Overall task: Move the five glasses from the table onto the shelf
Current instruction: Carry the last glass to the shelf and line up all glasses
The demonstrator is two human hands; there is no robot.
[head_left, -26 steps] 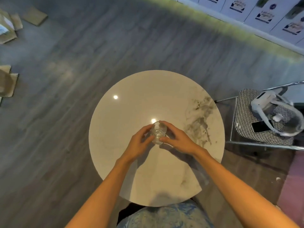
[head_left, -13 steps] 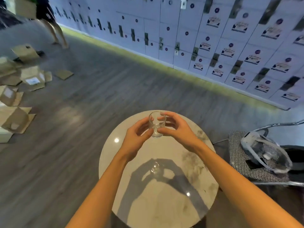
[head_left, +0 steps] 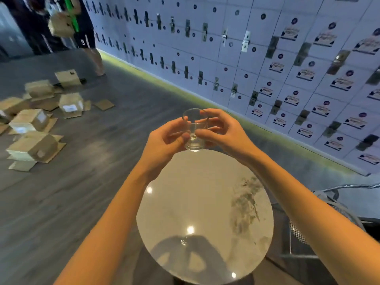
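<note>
A small clear glass (head_left: 194, 130) is held upright in the air above the far edge of the round marble table (head_left: 205, 202). My left hand (head_left: 164, 142) grips it from the left and my right hand (head_left: 222, 130) from the right, fingers wrapped around its wall. Only the hands' shadow and light spots lie on the table top; no other glass is in view. No shelf shows in the head view.
A wall of white lockers (head_left: 267, 58) runs along the right. Several cardboard boxes (head_left: 35, 124) lie on the grey floor at left. A person (head_left: 82, 33) stands at the far left. A metal chair (head_left: 339, 202) is right of the table.
Both hands lifted the glass off the table and raised it. The view tilted up from the table top to the lockers and floor.
</note>
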